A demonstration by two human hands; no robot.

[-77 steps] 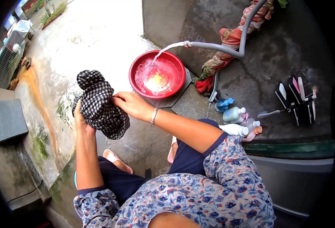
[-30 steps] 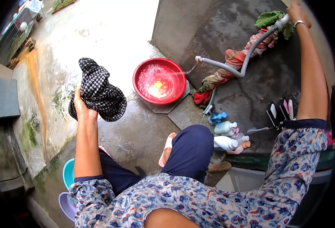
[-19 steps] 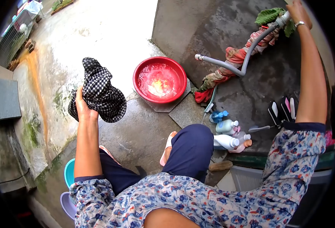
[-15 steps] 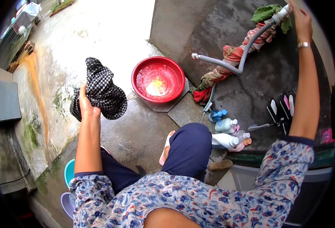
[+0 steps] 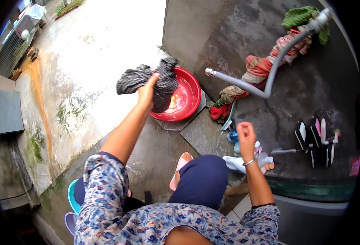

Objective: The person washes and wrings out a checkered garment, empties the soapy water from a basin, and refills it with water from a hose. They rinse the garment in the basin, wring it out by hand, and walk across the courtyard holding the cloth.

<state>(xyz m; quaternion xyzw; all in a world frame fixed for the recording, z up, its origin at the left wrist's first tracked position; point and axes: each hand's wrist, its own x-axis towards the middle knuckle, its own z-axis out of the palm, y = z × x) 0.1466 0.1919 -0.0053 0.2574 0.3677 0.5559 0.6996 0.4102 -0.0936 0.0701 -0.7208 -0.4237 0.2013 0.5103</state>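
My left hand is closed around a black-and-white checked cloth, bunched up and shaped like a soft hat. The cloth hangs over the left side of a red basin, covering part of it. Shallow water shows inside the basin. My right hand has its fingers loosely curled in, with nothing visible in them. It is above several bottles, nearest a blue bottle and a white bottle, and partly hides them.
A grey pipe with a tap juts over the dark stone slab at right. Behind it lies a twisted red-and-beige cloth. Black-and-white brushes lie farther right. A teal basin stands by my left leg.
My left hand has carried the checked cloth rightward to the red basin. My right hand has left the tap end of the grey pipe and come down toward the bottles.
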